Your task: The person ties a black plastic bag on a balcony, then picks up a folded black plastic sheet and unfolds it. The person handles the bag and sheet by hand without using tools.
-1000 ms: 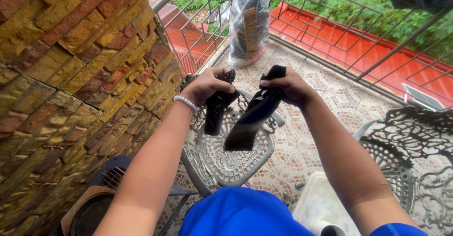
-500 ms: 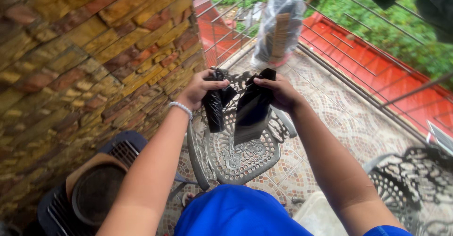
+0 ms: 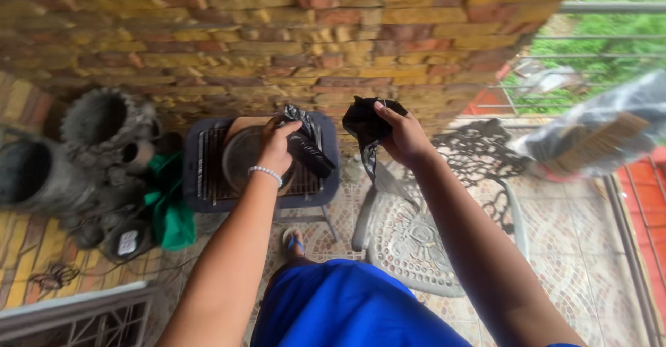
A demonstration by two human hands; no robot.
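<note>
A: Start big. What fills the view?

B: A brick wall point(image 3: 277, 35) right across the top. A second ago it stood off to the left, so the head has turned to face it. The white ornate metal chair point(image 3: 409, 243), dead ahead before, now sits lower right.

A: And under the wall?

B: A dark square grill point(image 3: 208, 180) with a round pan on it, now directly beneath the hands. Left of it are grey clay pots point(image 3: 90, 132) and a green cloth point(image 3: 170, 208).

A: The hands?

B: The left hand point(image 3: 276, 147) is closed around one crumpled black plastic bag point(image 3: 309, 146), held over the grill's right edge. The right hand point(image 3: 402, 135) pinches a second black bag point(image 3: 366, 128) by its top, hanging near the chair back. The bags, close together before, are now held apart.

A: Meaning?

B: I'd judge the work has shifted from the chair toward the grill.
</note>
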